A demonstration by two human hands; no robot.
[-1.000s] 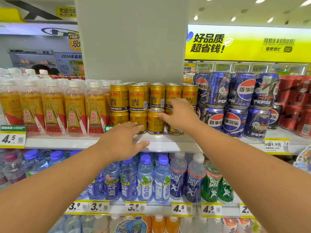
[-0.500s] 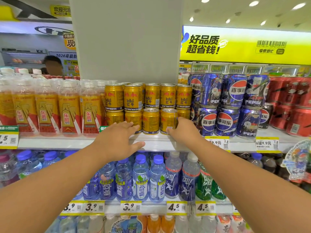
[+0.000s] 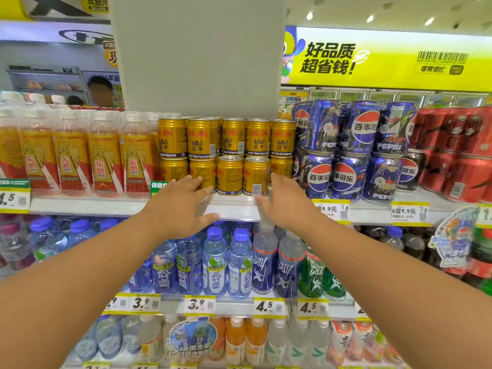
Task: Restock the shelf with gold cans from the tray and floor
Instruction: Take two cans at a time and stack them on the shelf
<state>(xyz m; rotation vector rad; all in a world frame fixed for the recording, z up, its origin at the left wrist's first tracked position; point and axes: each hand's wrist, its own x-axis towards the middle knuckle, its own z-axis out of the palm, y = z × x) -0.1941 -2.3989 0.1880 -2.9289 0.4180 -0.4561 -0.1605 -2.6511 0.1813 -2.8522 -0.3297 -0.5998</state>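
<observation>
both my arms reach toward the top shelf point(image 3: 234, 209). my left hand point(image 3: 181, 206) lies flat with fingers spread and straight, fingertips at the lower gold cans point(image 3: 229, 155) near the shelf's front edge, thumb over that edge; it grips nothing. my right hand point(image 3: 285, 201) is relaxed and loosely extended, fingers just beside the front gold can point(image 3: 256, 175) on its right side, holding nothing; whether they touch it i cannot tell. the gold cans stand upright in two stacked layers at the shelf's middle, two lower ones pulled forward near the front edge. orange-labelled bottles point(image 3: 103, 155) stand to their left, blue pepsi cans point(image 3: 343, 150) to their right, red cans point(image 3: 458, 153) toward the right end. yellow price tags point(image 3: 331, 210) hang on the front edge. a lower shelf carries blue-capped bottles point(image 3: 215, 262).
</observation>
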